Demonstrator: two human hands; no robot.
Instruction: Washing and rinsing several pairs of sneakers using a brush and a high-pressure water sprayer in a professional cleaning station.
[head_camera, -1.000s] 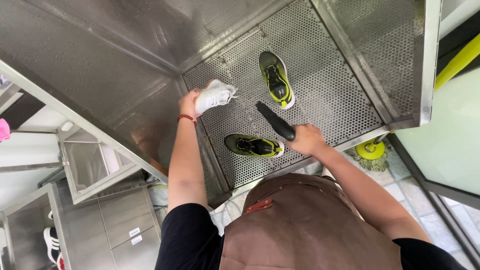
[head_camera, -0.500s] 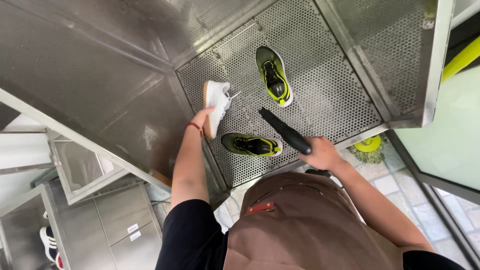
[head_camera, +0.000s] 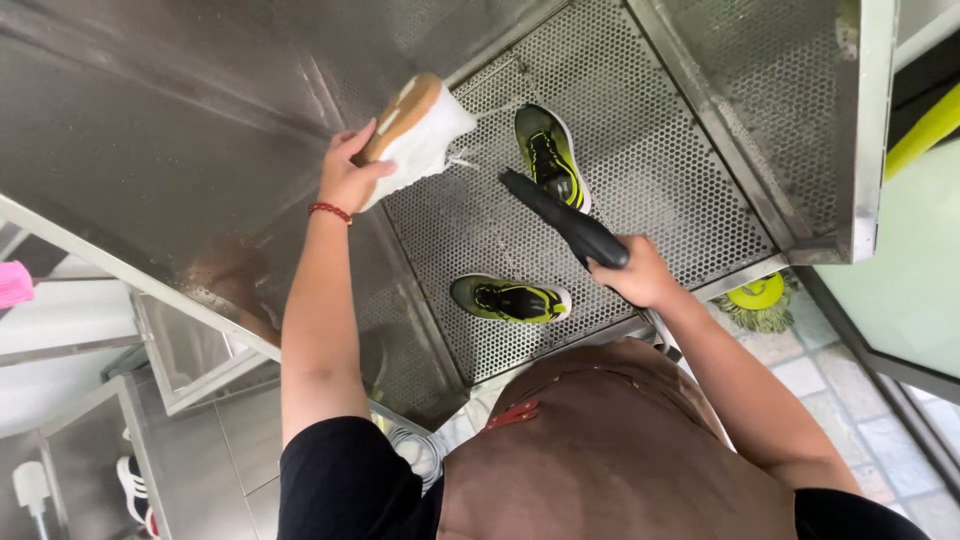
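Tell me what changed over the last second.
The left hand turned the white shoe over, so its tan sole faces up. The right hand kept its grip on the black nozzle, aimed at the shoe. Both green shoes stayed on the perforated tray.

Left hand (head_camera: 348, 178) covers heel end of white shoe (head_camera: 418, 132); shoe's upper mostly turned away, only tan sole and one side showing. Right hand (head_camera: 640, 275) wraps rear of black spray nozzle (head_camera: 560, 218); trigger and hose joint hidden under fingers. Near green shoe (head_camera: 512, 299): inner side out of sight. Mop head (head_camera: 757, 300) partly behind steel rim. Black-and-white shoe (head_camera: 135, 490) low left, half hidden by steel panel. Pink object (head_camera: 12, 283) cut by left edge, kind unclear. Person's legs hidden under brown apron (head_camera: 600, 450).
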